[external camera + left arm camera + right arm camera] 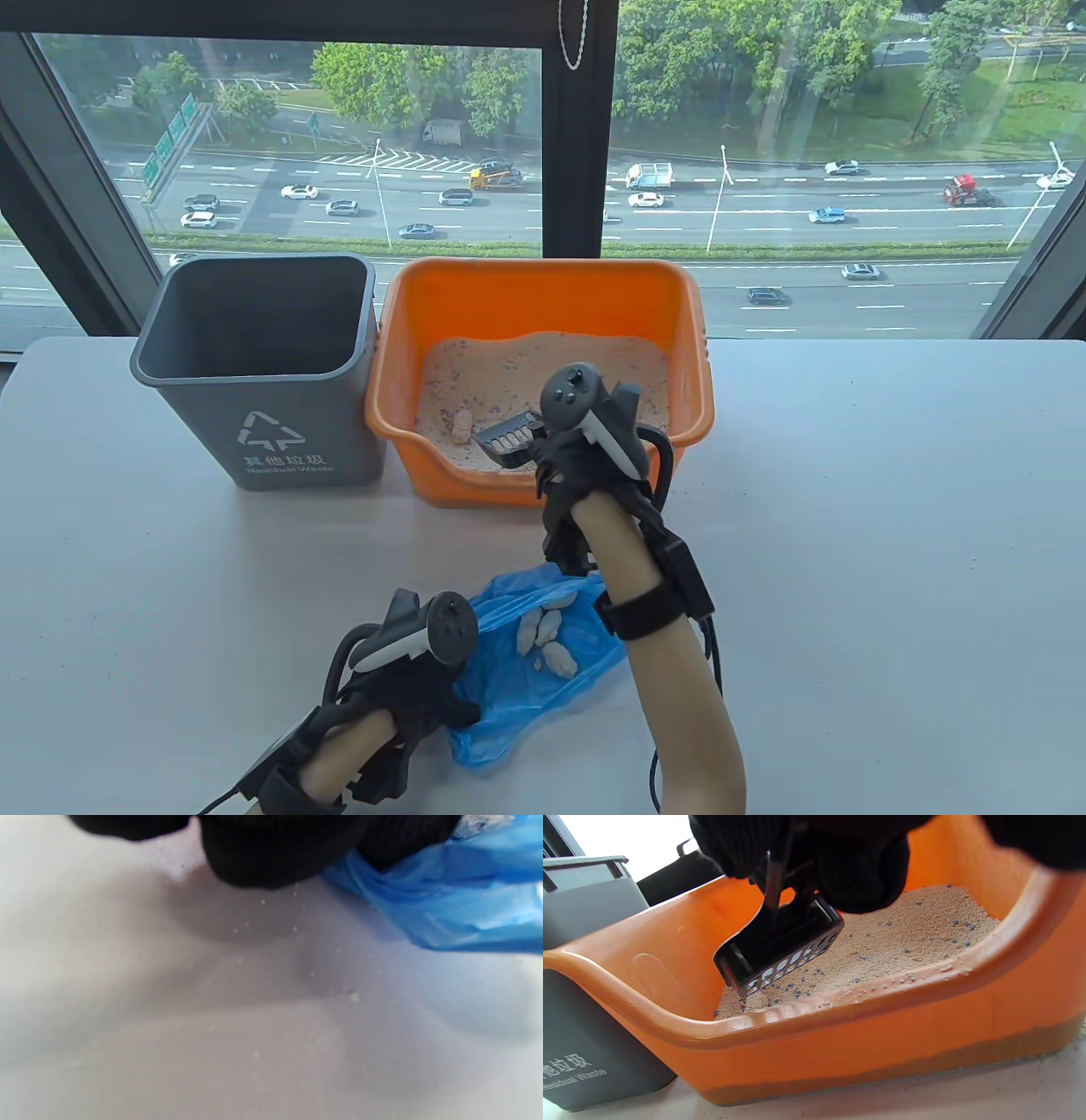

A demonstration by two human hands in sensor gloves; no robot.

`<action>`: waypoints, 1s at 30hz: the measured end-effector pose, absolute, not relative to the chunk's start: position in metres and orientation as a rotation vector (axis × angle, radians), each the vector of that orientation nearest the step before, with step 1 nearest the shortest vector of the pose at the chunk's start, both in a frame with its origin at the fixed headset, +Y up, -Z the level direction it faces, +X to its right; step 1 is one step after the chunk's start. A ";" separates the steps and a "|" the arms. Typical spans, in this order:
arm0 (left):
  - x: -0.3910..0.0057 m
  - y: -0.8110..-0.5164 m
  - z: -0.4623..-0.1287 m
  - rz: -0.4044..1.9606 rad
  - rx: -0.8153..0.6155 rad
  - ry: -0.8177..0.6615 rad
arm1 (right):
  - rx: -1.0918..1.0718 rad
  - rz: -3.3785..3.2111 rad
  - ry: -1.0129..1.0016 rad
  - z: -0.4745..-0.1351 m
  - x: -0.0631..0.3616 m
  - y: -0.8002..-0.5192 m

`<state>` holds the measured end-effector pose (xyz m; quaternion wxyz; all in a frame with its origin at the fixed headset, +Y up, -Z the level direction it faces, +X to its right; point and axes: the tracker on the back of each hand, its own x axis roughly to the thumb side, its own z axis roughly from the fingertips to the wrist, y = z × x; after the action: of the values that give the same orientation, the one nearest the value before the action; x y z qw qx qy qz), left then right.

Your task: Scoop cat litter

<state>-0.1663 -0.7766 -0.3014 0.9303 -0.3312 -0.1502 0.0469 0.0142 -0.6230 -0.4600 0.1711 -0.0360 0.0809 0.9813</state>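
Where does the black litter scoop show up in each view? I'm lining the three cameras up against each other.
Table view: the black litter scoop lies low in the near part of the orange litter box, left of the right hand.
Left wrist view: not in it; only tabletop and the blue bag.
Right wrist view: upper centre, held over the litter.
Shared landmark: the orange box rim.

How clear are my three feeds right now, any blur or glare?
Table view: sharp, daylit, backlit by the window. Left wrist view: soft and out of focus, black glove fingers and blue bag blurred. Right wrist view: scoop and litter crisp, sky blown white top left.
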 end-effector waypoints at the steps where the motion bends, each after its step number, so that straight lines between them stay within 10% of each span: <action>1: -0.166 -0.777 -0.302 0.096 -0.679 -0.309 | -0.118 2.817 0.256 -0.471 0.007 -0.629; 12: -0.167 -0.777 -0.302 0.099 -0.682 -0.316 | -0.039 2.731 0.644 -0.534 -0.058 -0.690; 30: -0.167 -0.777 -0.302 0.109 -0.680 -0.318 | -0.109 2.438 0.019 -0.480 0.018 -0.664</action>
<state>-0.1671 -0.7774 -0.3017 0.9290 -0.3318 -0.1553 0.0530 0.0179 -0.6636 -0.4802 0.3433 -0.0419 0.0073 0.9383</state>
